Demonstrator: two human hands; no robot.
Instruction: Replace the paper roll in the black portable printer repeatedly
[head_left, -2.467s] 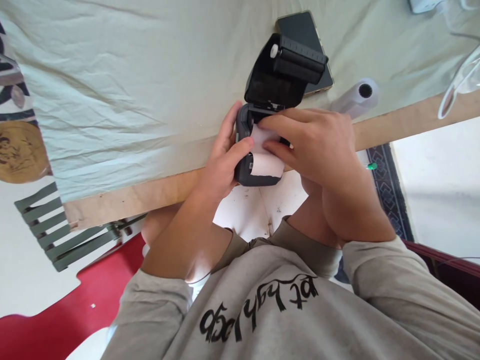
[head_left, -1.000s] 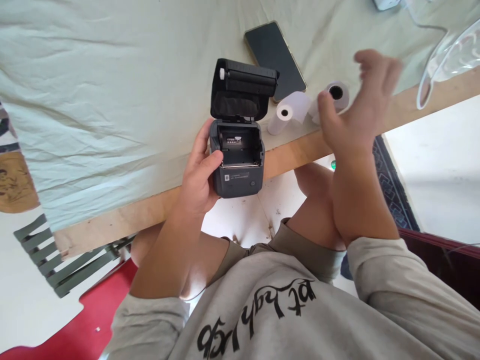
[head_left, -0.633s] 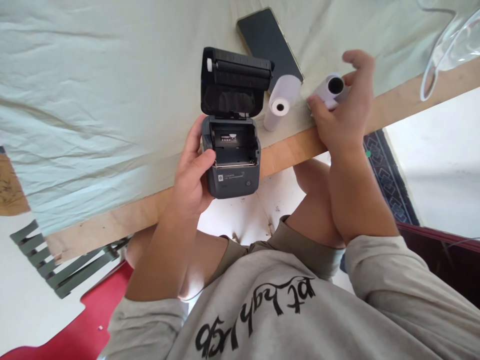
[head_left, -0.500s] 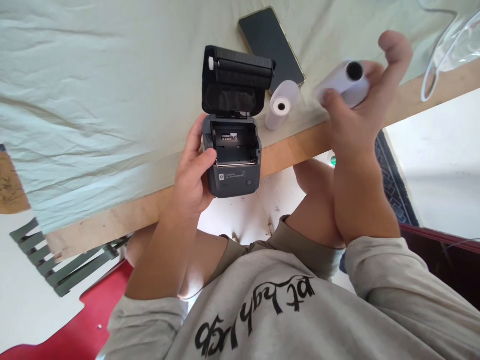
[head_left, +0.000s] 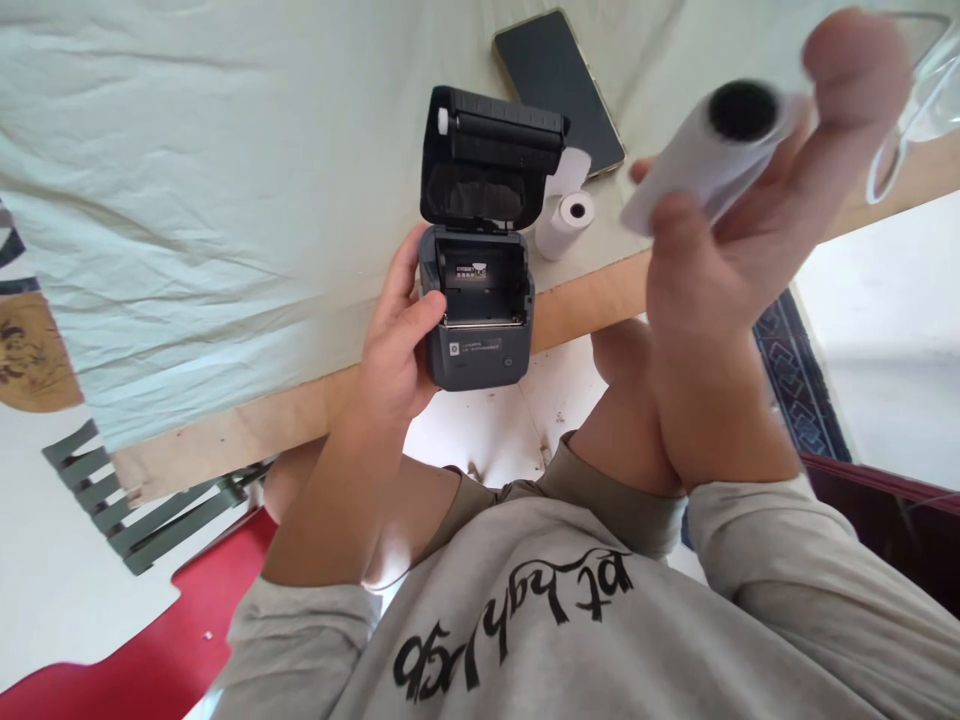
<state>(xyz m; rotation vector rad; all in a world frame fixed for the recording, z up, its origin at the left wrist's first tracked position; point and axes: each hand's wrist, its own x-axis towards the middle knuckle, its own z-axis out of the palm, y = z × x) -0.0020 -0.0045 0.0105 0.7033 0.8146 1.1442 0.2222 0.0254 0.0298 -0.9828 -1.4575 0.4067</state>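
Inspector: Starting at the grip. The right hand (head_left: 720, 270) is clamping a paper roll (head_left: 701, 150), thumb on the near side of the barrel and fingers wrapping the far side. The roll is being held in the air, up and to the right of the printer (head_left: 478, 320), well apart from it.

Clerk: And the other hand?

Inspector: The left hand (head_left: 397, 345) is gripping the printer by its left side, thumb pressing the front corner. The lid (head_left: 487, 160) is standing open behind the bay, and the bay is showing no roll inside.

Clerk: How is the roll likely to handle?

Inspector: By my judgement, light and fairly stiff along its length, but easily crushed or unwound. Holding it round the barrel, away from the loose end, looks soundest. The printer appears solid and hard, so a side grip suits it.

Clerk: Surroundings?

Inspector: A second roll (head_left: 564, 222) is lying just right of the lid, on the cloth (head_left: 225, 180). A phone (head_left: 559, 80) is resting beyond it, behind the printer's right side.
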